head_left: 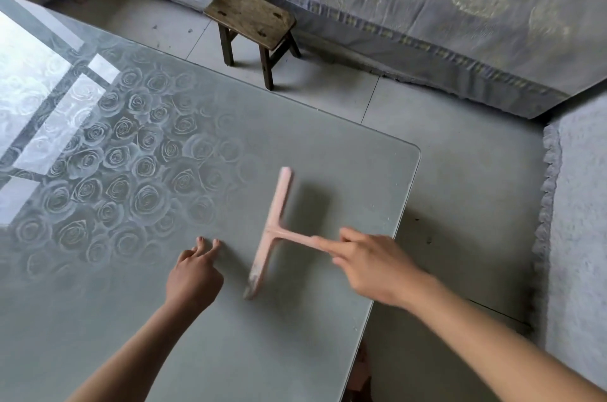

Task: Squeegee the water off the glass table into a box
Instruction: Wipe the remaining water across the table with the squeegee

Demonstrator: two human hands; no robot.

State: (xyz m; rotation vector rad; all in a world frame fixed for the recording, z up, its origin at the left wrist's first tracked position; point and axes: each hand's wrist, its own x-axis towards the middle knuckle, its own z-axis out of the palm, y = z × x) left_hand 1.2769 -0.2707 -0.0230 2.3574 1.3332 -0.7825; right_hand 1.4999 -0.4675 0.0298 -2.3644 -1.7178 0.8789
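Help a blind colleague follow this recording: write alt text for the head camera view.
A person's right hand holds the handle of a pink T-shaped squeegee, its blade down on a rose-patterned glass table near the table's right edge. The left hand rests its fingertips on the glass beside it. A small wooden stool stands on the tiled floor beyond.

table (pixel 295 145): glossy glass, rose print | squeegee (pixel 274 230): matt pink plastic | stool (pixel 251 18): worn wood | floor (pixel 443 145): matt tile
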